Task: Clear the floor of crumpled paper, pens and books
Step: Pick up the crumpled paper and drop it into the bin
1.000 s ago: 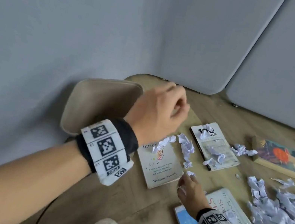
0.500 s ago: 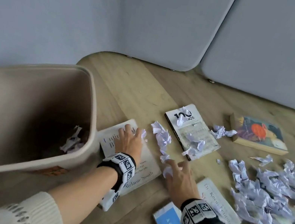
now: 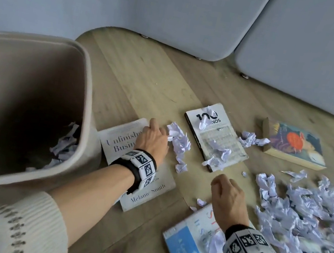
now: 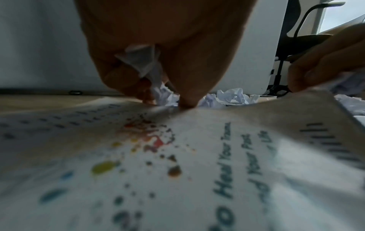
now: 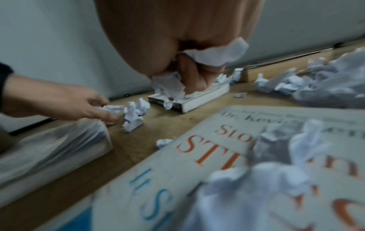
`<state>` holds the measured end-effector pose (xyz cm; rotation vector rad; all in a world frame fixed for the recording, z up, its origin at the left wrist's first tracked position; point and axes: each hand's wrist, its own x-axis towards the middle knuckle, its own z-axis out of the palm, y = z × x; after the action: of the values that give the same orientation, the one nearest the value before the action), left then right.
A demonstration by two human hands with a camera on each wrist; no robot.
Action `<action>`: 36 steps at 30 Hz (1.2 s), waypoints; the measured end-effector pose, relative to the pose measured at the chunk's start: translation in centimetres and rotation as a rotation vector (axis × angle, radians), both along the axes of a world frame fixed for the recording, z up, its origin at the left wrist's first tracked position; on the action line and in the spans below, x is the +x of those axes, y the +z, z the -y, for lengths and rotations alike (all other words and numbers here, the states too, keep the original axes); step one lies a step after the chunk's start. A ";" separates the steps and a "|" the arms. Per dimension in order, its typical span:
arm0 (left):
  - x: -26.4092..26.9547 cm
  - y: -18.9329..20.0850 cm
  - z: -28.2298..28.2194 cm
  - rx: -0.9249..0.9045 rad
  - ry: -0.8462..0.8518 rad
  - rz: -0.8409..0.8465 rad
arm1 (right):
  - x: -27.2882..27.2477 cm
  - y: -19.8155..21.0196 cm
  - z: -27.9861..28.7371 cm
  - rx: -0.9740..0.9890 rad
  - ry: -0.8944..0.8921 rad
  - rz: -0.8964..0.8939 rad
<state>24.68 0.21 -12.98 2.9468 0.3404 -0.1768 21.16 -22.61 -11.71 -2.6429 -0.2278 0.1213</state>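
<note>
My left hand (image 3: 159, 132) rests on the white book (image 3: 150, 192) beside the bin. In the left wrist view its fingers pinch a scrap of crumpled paper (image 4: 142, 62) at the book's far edge, where more crumpled paper (image 3: 177, 142) lies on the floor. My right hand (image 3: 221, 188) hovers as a fist above the blue-and-white book (image 3: 187, 248). The right wrist view shows it gripping crumpled paper (image 5: 217, 53). A large heap of crumpled paper (image 3: 312, 221) covers the floor on the right. I see no pens.
A beige bin (image 3: 88, 94) stands at the left with some paper inside. A book marked "100" (image 3: 220, 136) and a colourful book (image 3: 294, 144) lie further back, both with paper scraps near them. Grey panels wall off the back. Bare wooden floor lies behind the books.
My left hand came down from above the bin onto the white book and took hold of paper. My right hand curled into a fist round paper and lifted slightly.
</note>
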 end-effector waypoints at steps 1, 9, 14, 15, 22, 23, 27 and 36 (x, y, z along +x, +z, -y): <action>-0.2 0.1 0.2 0.035 0.007 -0.033 | -0.2 0.2 0.6 -0.049 0.009 -0.057; -0.8 1.2 1.9 0.137 -0.151 -0.223 | -2.3 -1.4 -0.4 -0.473 0.249 -0.229; -0.7 1.0 2.3 -0.039 -0.118 0.010 | -0.3 -0.2 -1.0 -0.289 0.164 -0.148; -0.5 0.8 2.4 -0.048 -0.138 0.089 | 0.7 0.2 -0.9 -0.228 0.099 -0.099; 2.4 -1.4 3.5 0.006 -0.276 -0.131 | 8.1 1.2 -1.2 -0.183 -0.057 0.100; 2.7 -1.7 3.7 0.019 -0.299 -0.178 | 8.7 0.6 -1.5 -0.207 -0.037 0.073; 2.6 -2.1 5.0 0.115 -0.371 -0.052 | 8.2 -2.4 -2.6 -0.331 0.084 0.044; 0.7 0.3 6.5 -0.090 -0.329 -0.209 | 7.3 -1.1 -2.0 -0.098 0.101 -0.112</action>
<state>25.41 -6.27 -12.71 2.8784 -0.1277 -0.5285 28.43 -20.59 -12.82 -2.7111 -0.3255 0.3204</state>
